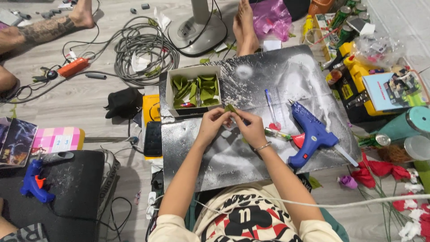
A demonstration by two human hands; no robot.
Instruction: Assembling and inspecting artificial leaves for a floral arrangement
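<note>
My left hand and my right hand meet over a dark, silver-speckled board and pinch a small green leaf piece between their fingertips. Just beyond them stands a white cardboard box filled with several green leaf pieces. A blue glue gun lies on the board to the right of my right hand, with a blue pen and a small tube between them.
A black phone lies left of the board. Red and white artificial flowers lie at the right. A fan base, coiled grey cables, another person's feet, a yellow tool case and a second blue glue gun surround the board.
</note>
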